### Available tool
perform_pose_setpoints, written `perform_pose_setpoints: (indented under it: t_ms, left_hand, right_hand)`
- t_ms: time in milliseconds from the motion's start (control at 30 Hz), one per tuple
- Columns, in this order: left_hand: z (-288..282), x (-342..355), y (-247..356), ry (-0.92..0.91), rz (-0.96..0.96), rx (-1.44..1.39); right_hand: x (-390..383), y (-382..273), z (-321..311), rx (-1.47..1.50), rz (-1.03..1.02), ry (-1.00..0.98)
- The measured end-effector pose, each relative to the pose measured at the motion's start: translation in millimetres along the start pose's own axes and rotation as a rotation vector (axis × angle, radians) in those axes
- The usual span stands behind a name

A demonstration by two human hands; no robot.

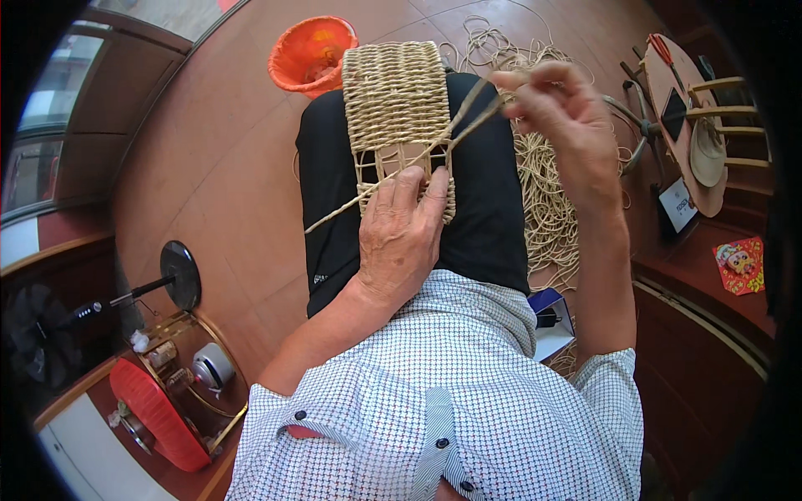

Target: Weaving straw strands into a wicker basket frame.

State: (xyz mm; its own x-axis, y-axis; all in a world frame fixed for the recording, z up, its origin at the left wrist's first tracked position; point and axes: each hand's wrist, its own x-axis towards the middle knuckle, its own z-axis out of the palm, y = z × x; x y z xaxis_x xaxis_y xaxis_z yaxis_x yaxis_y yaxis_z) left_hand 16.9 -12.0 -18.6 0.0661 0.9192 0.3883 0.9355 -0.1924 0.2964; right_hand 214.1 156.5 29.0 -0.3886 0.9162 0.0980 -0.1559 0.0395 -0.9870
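A woven straw-coloured cord panel (396, 96) lies lengthwise over my lap, with a tight weave at its far part and open gaps with bare upright strands nearer me. My left hand (399, 213) grips its near woven part, fingertips at the gaps; the fingers' undersides are hidden. My right hand (560, 104) is raised to the right of the panel, fingers curled and pinching a cord (478, 121). From those fingers two strands run down to the panel's right edge. A loose cord end (334, 219) slants across the gaps and out to the left over my thigh.
A large heap of loose cord (547, 196) lies on the floor to my right. An orange-lined bucket (311, 54) stands beyond my left knee. At left are a black fan (42, 334) and a red round object (159, 415). A round wooden table (685, 125) stands at right, near an open box (553, 327).
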Motion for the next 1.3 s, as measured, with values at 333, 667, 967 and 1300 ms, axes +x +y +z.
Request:
perform_pose_setpoints:
  t_ms: [333,667,967,1300]
  left_hand:
    - [-15,12,8,-0.098,-0.168,-0.198]
    - [-12,11,7,-0.055,-0.198,-0.282]
    - [-4,5,1,0.066,-0.211,-0.357]
    - [8,23,15,0.04,-0.051,-0.19]
  right_hand:
    - [-50,44,28,-0.124,0.327,-0.104]
    - [-34,58,27,0.016,0.381,-0.267]
    - [-58,48,32,0.463,0.536,0.029]
    - [-75,0,-81,0.39,0.242,0.278]
